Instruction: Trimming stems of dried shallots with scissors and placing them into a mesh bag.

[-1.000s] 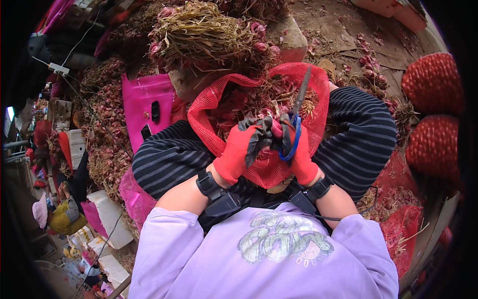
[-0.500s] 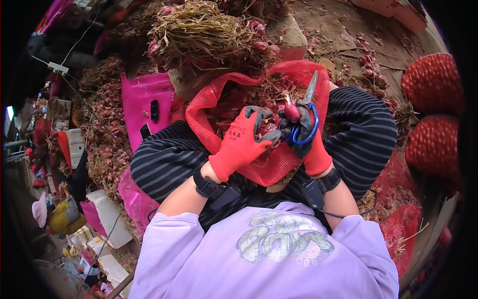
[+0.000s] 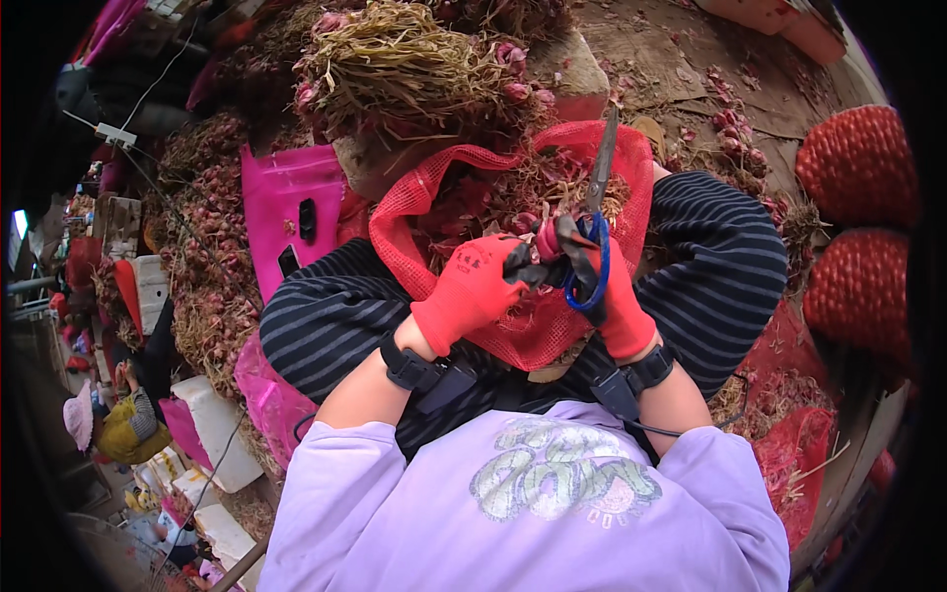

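Observation:
My right hand, in a red glove with dark fingers, is closed on blue-handled scissors. Their blades point up and away from me. A purple-red shallot sits between both hands, pinched at the right hand's fingers. My left hand, gloved alike, has its fingertips closed against that shallot; its fingers partly hide it. Both hands are over the open mouth of a red mesh bag in my lap. Inside the bag lie shallots and dry trimmings.
Beyond the bag rests a large bundle of dried shallots. More shallots are heaped at the left, near a pink plastic sheet. Filled red mesh sacks stand at the right. A person in a pink hat is far left.
Both hands have come together at the shallot. The shallot has moved down and left, and the scissors have tipped more upright.

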A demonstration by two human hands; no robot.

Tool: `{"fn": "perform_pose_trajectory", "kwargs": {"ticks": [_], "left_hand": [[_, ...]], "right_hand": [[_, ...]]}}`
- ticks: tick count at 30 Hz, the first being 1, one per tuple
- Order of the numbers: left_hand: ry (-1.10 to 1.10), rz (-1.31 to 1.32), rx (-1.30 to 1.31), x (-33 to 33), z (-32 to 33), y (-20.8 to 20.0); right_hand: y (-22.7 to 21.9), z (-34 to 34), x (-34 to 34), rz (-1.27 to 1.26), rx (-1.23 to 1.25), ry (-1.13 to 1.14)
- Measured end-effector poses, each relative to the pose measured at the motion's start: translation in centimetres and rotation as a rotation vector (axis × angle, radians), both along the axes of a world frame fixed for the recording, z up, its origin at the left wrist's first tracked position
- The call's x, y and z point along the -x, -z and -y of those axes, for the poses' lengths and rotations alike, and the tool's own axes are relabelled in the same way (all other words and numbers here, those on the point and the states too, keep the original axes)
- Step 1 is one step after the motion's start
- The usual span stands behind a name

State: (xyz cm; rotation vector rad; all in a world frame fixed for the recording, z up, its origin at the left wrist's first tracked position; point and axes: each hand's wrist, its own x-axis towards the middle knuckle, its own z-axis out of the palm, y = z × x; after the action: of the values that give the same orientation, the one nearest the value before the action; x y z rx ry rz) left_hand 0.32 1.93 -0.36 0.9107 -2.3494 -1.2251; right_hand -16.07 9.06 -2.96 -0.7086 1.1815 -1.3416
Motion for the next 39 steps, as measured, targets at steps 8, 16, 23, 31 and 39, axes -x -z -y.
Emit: {"fn": "perform_pose_trajectory", "kwargs": {"ticks": [8,16,23,31,39], "left_hand": [[-0.255,-0.379,-0.762,1.3,-1.0,-0.4],[-0.206,-0.387,-0.892,0.0,0.0,1.4],[-0.19,-0.501,-1.022,0.0,0.3,2.1],[-0.259,-0.409,-0.551,-1.0,0.7,3.2],[-0.342,-0.518,-0.994,-0.3,0.8,2.7]], "right_hand": [[0.1,-0.1,0.2,-0.243,0.108,0.038],[0.0,0.2,1.3,0.106,-0.084,0.028],[1.1,0.5,0.9,-0.394,-0.063,0.107],[0.7,0.4,0.4,-0.146,0.034,0.015],[0.6,-0.1,-0.1,-0.88,0.362,-0.071]]}}
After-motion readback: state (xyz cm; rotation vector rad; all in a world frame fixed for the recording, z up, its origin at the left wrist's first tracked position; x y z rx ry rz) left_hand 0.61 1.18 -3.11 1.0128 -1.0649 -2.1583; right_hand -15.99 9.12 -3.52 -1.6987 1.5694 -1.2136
